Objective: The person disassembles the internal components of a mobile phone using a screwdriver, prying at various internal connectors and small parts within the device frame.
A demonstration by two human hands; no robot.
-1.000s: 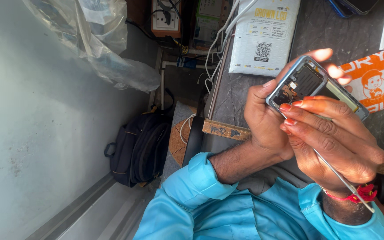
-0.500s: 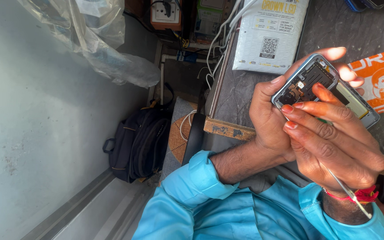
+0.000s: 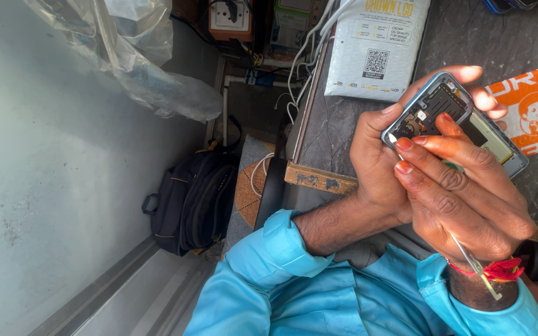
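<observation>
left hand [image 3: 378,165] grips opened phone [image 3: 453,121]; right hand [image 3: 462,199] pinches tweezers [image 3: 468,258], seemingly touching it.

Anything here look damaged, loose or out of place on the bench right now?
The grey smartphone in the left hand has its back off, circuit parts bare. The right hand holds thin metal tweezers at its corner. The dark worn workbench edge is chipped, and white cables hang tangled over it.
</observation>
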